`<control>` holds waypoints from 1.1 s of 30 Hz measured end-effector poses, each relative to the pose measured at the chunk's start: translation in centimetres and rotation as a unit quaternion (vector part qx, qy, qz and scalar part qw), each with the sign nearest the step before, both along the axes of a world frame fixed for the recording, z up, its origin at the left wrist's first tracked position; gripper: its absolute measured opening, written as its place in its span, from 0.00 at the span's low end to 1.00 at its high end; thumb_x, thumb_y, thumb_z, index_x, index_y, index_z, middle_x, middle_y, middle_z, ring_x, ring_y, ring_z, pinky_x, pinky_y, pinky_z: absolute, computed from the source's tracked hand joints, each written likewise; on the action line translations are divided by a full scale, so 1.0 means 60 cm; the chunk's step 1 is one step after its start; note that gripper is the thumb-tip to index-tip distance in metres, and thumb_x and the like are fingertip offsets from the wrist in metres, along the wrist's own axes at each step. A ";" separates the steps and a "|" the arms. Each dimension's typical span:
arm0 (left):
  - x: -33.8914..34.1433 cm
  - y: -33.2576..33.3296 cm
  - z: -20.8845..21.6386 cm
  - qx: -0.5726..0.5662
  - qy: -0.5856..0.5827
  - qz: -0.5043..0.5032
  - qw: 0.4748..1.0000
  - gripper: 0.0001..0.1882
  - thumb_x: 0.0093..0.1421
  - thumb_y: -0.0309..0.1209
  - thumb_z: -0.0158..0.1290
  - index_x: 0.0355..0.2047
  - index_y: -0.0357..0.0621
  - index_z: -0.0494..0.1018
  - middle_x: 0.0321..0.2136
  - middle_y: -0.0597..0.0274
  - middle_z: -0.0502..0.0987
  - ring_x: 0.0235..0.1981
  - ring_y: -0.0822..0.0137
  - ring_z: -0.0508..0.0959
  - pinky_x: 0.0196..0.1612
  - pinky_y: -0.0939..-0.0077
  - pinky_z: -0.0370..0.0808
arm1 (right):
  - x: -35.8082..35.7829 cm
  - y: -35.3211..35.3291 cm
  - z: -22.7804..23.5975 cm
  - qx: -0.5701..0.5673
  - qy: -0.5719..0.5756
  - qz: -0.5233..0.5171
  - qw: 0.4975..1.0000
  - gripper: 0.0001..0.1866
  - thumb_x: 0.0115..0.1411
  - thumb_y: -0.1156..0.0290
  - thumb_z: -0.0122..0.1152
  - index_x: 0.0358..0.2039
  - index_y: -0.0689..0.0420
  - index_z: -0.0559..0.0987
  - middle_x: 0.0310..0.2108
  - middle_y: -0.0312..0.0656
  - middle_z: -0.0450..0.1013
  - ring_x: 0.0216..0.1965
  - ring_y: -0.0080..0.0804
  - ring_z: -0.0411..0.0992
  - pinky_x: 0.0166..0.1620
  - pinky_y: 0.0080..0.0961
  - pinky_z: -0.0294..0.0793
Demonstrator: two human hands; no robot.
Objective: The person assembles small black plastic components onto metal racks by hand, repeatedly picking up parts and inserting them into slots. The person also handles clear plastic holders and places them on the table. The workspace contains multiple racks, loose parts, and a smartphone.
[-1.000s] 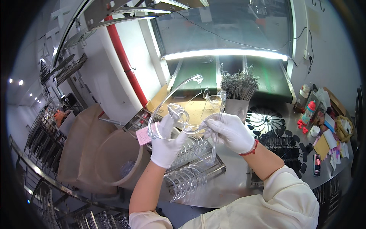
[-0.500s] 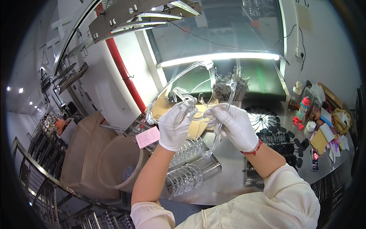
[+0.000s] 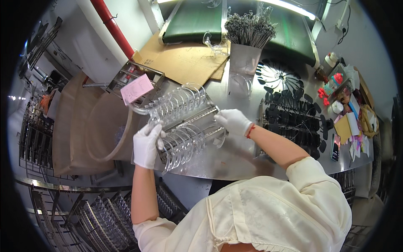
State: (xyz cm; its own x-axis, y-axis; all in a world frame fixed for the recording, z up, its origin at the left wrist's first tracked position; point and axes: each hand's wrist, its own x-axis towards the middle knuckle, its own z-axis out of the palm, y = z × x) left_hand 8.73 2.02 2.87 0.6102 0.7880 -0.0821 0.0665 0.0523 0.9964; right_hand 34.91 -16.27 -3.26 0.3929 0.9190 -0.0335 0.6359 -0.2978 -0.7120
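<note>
A metal rack (image 3: pixel 191 120) carries two rows of clear, curved plastic eyewear frames (image 3: pixel 180 101) on the steel table. My left hand (image 3: pixel 146 145), in a white glove, has its fingers curled around the rack's left end, beside the front row. At the rack's right end, my gloved right hand (image 3: pixel 235 122) pinches the metal edge between thumb and fingers. The frames stand upright, side by side along the rack's bars.
Behind the rack lie cardboard sheets (image 3: pixel 184 63) and a green conveyor belt (image 3: pixel 193 25). A metal bin (image 3: pixel 244 59) holds many thin wires. Black parts on a rack (image 3: pixel 289 119) sit at right, a phone (image 3: pixel 335 147) beyond. A pink card (image 3: pixel 137 89) and brown tub (image 3: pixel 96 126) are left.
Both hands have come down from holding a clear eyewear frame up in front of me to the two ends of the rack. The view has tilted downward.
</note>
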 end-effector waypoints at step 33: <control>0.001 0.145 0.034 0.009 -0.256 0.050 0.965 0.24 0.78 0.43 0.41 0.55 0.32 0.72 0.30 0.53 0.81 0.20 0.75 0.72 0.25 0.83 0.68 | 0.002 0.024 -0.047 -0.166 0.010 0.064 0.984 0.24 0.70 0.51 0.52 0.41 0.60 0.85 0.38 0.52 0.82 0.43 0.52 0.80 0.51 0.43 0.76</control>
